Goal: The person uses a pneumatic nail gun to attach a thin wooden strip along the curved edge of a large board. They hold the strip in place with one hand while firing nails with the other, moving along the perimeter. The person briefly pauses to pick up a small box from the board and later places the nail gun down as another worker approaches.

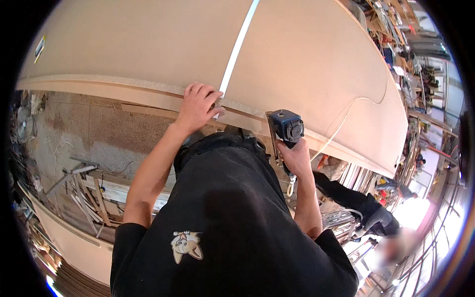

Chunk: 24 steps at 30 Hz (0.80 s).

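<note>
A wide, pale beige sheet of board (148,44) fills the upper half of the view, its smooth face running from the left rim to the far right, where its near edge bends downward with the lens. A narrow white strip (237,47) crosses the sheet from the top edge down to the near edge. Below the board lies a worn, speckled grey concrete floor (99,133), and at lower left a heap of light timber offcuts and slats (94,193) rests on it, beside another pale panel (74,242) lying flat. The right side of the room is a crowded workshop with cluttered racks and shelves (410,59), and a second person in dark clothes (366,208) bends low there, well apart from the board's edge. The wearer's black shirt occupies the middle foreground. The left hand (198,106) lies spread on the near edge of the board, fingers draped over it right where the white strip ends, pressing rather than clasping. The right hand (296,156) is wrapped firmly round the handle of a dark blue compact power tool (288,126), which is held against the board's near edge, just right of the left hand.
</note>
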{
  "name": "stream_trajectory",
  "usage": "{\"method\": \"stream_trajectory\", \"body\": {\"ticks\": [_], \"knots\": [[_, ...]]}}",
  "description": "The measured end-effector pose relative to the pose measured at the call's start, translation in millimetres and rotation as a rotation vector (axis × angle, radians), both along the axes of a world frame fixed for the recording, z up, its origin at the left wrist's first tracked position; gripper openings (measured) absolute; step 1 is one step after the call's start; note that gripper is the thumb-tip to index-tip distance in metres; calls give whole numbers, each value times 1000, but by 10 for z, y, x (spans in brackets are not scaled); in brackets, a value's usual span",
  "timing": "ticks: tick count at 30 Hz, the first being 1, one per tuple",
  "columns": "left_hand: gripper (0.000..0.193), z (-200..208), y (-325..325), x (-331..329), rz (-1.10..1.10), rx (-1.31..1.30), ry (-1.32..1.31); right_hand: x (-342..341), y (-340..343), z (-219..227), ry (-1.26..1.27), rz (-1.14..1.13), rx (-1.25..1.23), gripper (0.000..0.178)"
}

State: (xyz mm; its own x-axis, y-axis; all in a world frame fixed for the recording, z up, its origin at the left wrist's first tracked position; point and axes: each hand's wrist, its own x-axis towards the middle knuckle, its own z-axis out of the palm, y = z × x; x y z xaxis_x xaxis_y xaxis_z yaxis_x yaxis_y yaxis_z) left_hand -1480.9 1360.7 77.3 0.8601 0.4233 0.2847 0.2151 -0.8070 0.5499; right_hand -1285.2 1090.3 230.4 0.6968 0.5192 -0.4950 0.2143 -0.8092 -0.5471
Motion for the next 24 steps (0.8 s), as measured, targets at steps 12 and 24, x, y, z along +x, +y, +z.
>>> {"method": "stream_trajectory", "body": {"ticks": [12, 24], "knots": [[36, -112, -80, 80, 46, 31, -41, -150, 746, -78, 52, 276, -111, 44], [36, -150, -108, 57, 70, -19, -118, -88, 609, -237, 61, 185, -88, 36]]}}
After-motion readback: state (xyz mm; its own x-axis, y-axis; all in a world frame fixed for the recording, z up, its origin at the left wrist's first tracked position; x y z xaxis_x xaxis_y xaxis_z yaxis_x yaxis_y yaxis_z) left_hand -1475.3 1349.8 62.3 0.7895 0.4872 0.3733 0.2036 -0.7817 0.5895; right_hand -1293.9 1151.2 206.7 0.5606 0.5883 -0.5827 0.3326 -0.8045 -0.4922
